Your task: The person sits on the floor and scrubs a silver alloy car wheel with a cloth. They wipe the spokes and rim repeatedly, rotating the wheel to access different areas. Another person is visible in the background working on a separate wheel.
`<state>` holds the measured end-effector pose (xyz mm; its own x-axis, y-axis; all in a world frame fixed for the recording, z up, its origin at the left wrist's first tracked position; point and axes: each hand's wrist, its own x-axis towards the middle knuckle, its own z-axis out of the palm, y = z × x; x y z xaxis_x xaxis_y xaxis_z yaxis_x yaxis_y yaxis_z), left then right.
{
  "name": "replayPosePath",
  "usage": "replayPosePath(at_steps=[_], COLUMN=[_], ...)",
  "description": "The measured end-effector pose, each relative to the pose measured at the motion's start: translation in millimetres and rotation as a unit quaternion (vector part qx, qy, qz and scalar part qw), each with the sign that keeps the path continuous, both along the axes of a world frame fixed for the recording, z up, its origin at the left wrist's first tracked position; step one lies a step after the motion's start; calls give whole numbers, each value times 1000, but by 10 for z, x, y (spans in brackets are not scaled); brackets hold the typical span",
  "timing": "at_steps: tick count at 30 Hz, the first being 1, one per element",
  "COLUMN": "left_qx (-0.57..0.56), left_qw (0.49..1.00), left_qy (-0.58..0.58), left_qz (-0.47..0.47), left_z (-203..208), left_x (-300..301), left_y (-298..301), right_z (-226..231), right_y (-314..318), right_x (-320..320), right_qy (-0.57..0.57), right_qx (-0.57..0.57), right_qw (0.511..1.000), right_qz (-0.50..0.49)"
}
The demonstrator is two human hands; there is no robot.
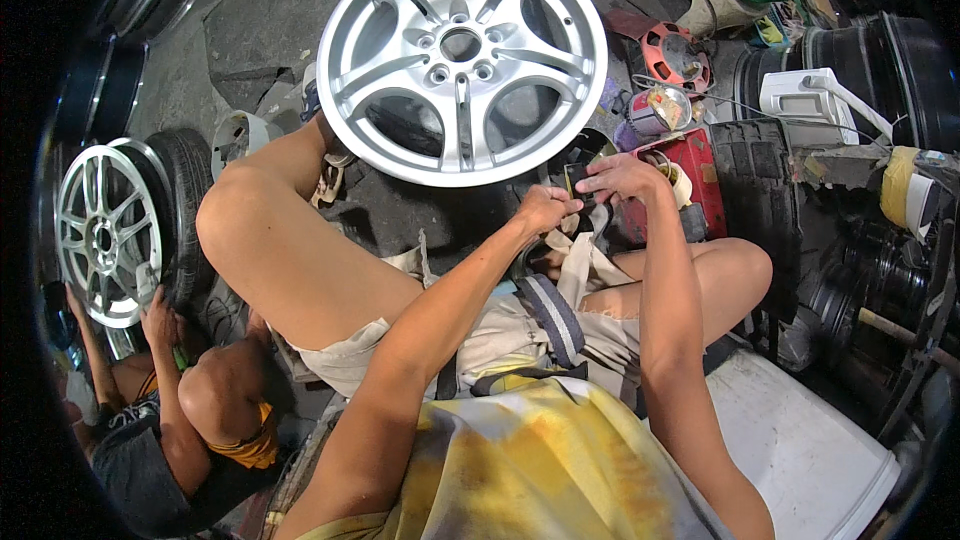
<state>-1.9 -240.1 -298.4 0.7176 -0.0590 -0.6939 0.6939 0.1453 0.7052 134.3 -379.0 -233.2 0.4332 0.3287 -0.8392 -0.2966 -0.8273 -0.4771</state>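
A large silver alloy wheel rim [461, 70] with split spokes sits in front of me, its face turned up. Just below its near right edge is my left hand [548, 210], closed, with the thumb and fingers pinched together; whatever they hold is too small to name. My right hand [628, 178] is close beside it, palm down, its fingers stretched toward the left hand. A small dark piece [575, 178] lies by the right fingertips; I cannot tell whether they grip it. Beneath both hands, pale cloth strips [578, 265] hang over my lap.
Right of the rim are a can [660, 110], a red box [690, 165] and a round red part [675, 58]. A white panel [790, 440] is beside my right leg. At left, another person's hand [160, 325] touches a silver rim [103, 240] near a tyre [190, 205].
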Motion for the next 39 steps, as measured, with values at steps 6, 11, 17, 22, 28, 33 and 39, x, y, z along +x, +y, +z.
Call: replayPosePath(at_steps=[6,11,17,22,28,33,39], left_qx=[-13,-15,47,-67,-278,112,231], left_qw=[1000,1000,936,991,930,958,925], left_qy=[-2,18,-9,-31,17,-189,-280], left_qz=[-13,-21,-348,-108,241,186,116], left_z=[-47,-121,-261,1,335,458,803], left_x=[-58,-122,-297,-340,-227,-228,-181], left_y=[-30,55,237,318,97,-145,249], right_z=[-204,-196,-315,10,344,289,458], right_y=[8,20,-94,-55,88,201,276], right_x=[0,-7,-27,-415,-805,-987,-1107], right_qy=[3,25,-46,-167,-315,-185,202], right_qx=[33,51,28,-31,25,150,306], right_qw=[996,998,997,985,948,966,846], right_qz=[85,-37,-59,-1,23,-106,-386])
